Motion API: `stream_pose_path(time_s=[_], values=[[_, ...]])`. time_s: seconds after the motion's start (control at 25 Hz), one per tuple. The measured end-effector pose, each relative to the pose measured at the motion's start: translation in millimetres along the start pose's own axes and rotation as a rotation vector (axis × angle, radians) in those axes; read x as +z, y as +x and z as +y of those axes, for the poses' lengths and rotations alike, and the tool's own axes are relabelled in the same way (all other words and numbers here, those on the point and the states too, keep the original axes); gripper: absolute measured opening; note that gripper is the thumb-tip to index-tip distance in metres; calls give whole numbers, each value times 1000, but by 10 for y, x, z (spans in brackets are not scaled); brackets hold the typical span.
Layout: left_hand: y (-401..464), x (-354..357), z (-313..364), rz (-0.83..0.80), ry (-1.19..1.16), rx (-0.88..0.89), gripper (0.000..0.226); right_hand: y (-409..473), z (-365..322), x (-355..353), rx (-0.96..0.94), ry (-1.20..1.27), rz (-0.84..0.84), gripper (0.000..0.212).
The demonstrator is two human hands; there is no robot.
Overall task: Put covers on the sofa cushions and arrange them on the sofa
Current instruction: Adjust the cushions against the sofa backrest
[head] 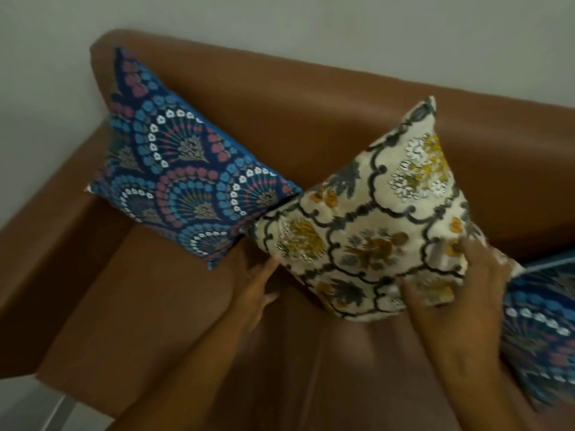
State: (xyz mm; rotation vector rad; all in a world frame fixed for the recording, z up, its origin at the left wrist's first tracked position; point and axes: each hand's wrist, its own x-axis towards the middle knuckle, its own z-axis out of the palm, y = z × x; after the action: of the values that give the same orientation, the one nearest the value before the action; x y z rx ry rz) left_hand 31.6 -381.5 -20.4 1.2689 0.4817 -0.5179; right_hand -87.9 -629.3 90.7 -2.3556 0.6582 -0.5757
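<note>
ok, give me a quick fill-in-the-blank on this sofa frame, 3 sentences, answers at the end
1. Both hands are on the cushion whose cover has a ____ background.
2. The blue patterned cushion leans in the sofa corner on the ____ side of the view.
3. The right hand grips the cream cushion's lower right corner, while the left hand touches its lower ____ edge.

Answers: cream; left; left
</note>
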Motion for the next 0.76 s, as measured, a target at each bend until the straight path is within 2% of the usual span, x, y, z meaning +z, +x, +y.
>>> stream_pose_path(time_s=[0.08, 0.16, 0.24, 0.36, 0.44, 0.52, 0.64, 0.76], values=[[88, -549, 189, 86, -41, -12, 98, -409, -440, 358, -82, 132, 11, 85], [250, -1120, 438, 181, -55, -15, 78, -531, -1015, 863, -78, 273, -182, 76], [463, -1579, 768, 192, -39, -6, 88, -253, -1592, 1333, -95, 270, -355, 77], [790, -2020, 1275, 154, -152, 30, 90, 566, -2134, 1990, -150, 69, -459, 103], [950, -2130, 1504, 118, -202, 23, 88, 892, -2263, 2253, -143, -16, -550, 118], [1021, -2084, 1551, 84, -151, -3, 93, 936, -2218, 2348, -181, -79, -558, 111], [954, -1922, 1494, 44, -98, 3, 93, 883, -2027, 2282, -266, -102, -390, 84], [807, -1859, 1461, 78, -70, -19, 87, 806, -2042, 2164, -266, -69, -401, 72]])
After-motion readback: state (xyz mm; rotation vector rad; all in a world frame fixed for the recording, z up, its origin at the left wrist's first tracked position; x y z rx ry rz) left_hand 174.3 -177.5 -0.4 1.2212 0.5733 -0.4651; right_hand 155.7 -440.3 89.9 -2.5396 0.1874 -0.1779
